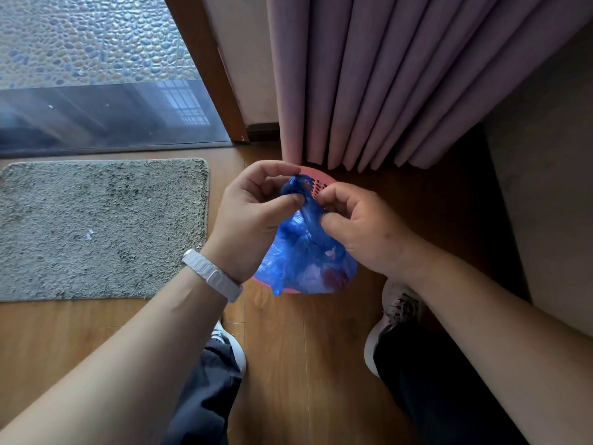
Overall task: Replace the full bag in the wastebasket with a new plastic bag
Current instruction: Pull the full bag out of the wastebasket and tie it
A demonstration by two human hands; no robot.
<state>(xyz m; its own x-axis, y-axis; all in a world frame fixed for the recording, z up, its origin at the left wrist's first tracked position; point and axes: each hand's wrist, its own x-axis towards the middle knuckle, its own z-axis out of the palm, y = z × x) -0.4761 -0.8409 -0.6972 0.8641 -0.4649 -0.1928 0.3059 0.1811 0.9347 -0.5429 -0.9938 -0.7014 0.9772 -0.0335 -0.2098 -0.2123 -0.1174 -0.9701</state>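
A full blue plastic bag (305, 261) sits in a pink perforated wastebasket (317, 179) on the wooden floor, just in front of my feet. Both hands pinch the bag's gathered top above the basket. My left hand (253, 216) holds a twisted strand of the bag between thumb and fingers. My right hand (359, 223) grips the neighbouring strand right beside it. Pale and reddish rubbish shows through the blue film. Most of the basket is hidden under the bag and my hands.
A grey shaggy mat (102, 226) lies to the left on the floor. Pink curtains (401, 81) hang directly behind the basket. A glass door (96, 75) with a wooden frame (211, 69) stands at the back left. My shoes (394, 316) flank the basket.
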